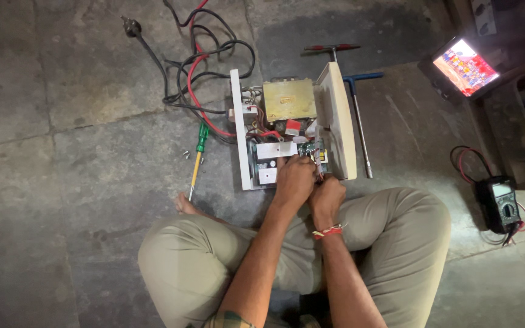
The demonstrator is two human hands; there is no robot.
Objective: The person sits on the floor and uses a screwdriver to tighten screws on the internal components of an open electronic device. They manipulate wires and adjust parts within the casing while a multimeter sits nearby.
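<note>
Two hands worked close together inside an open white box that sat on the stone floor (92,121). The left hand (294,178) was curled over the small green circuit board (308,147) near the front of the opened box (293,127). I could not tell if its fingers pinched anything. The right hand (326,195) was closed around a thin tool (319,163) whose tip pointed at the board. It looked like close work on a small part, so it would have gone best with slow moves, the tool tip kept steady, and the left hand holding the board still. The red and black wires (205,67) needed to stay clear of the tip.

A big brass-coloured block (289,100) sat at the back of the box. A green and yellow screwdriver (198,159) lay on the floor to the left, with a few small screws (186,154) beside it. A long blue-handled wrench (360,118) lay to the right, and a red-handled one (333,48) past the box. A black meter (500,204) with leads sat far to the right. A lit screen (465,65) glowed in the top corner.

The hands hid the spot they touched. The tool tip was too small to see well, and the fingers of both hands were mostly covered.
</note>
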